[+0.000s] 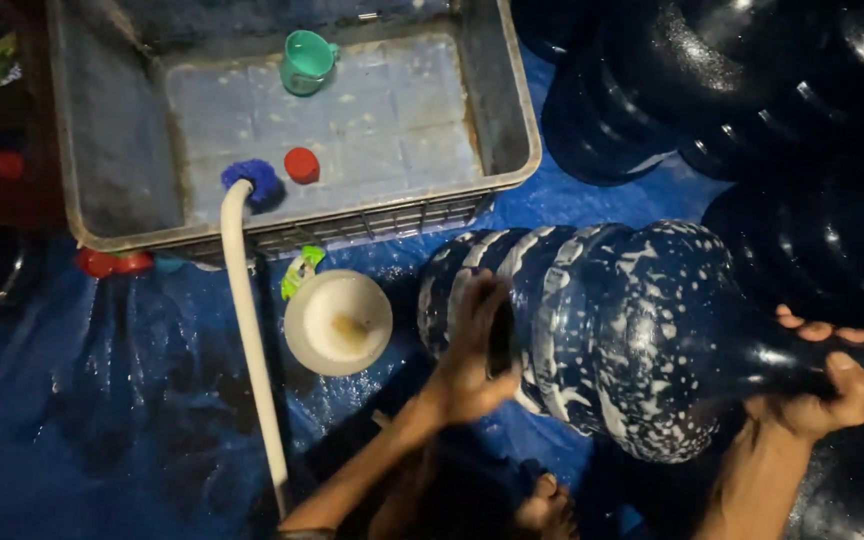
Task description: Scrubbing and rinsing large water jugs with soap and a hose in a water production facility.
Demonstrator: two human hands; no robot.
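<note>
A large dark blue ribbed water jug (612,330) lies on its side, covered in white soap foam. My left hand (474,352) presses a dark scrubbing pad (500,335) against its ribbed side near the base. My right hand (814,382) grips the jug's narrow neck at the right. My bare foot (544,505) shows at the bottom, beneath the jug.
A grey plastic crate (102,150) of water holds a teal cup (307,62), a red cap (301,165) and a white hose (249,330) with a blue tip. A white bowl (338,322) of soapy liquid sits on the blue tarp (102,400). More dark jugs (732,90) crowd the right.
</note>
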